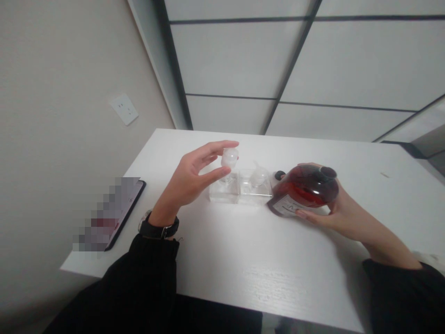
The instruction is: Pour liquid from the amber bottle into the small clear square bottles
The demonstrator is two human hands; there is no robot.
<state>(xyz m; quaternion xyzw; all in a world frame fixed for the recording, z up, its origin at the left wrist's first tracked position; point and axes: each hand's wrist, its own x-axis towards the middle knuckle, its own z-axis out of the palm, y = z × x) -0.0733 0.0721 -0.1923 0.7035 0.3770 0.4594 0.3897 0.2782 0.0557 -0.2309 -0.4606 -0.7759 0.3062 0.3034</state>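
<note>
My left hand [200,171] has a translucent round cap [230,157] between its thumb and fingers, right above the left one of two clear square containers. These containers [255,197] sit side by side on the white table, and the right one bears a similar translucent round top [259,176] with a thin tip. My right hand [328,213] is wrapped around a dark red see-through bottle [301,185] with a pale label. The bottle's mouth is uncapped and its base is close to the right container. A small black round piece [280,175] lies behind the bottle.
A phone [121,213], its screen blurred out, lies at the left edge of the white table [222,255]. A small thin scrap [385,175] is on the right side. The wall with a socket [124,109] rises at left, and pale panels [239,60] stand behind the table.
</note>
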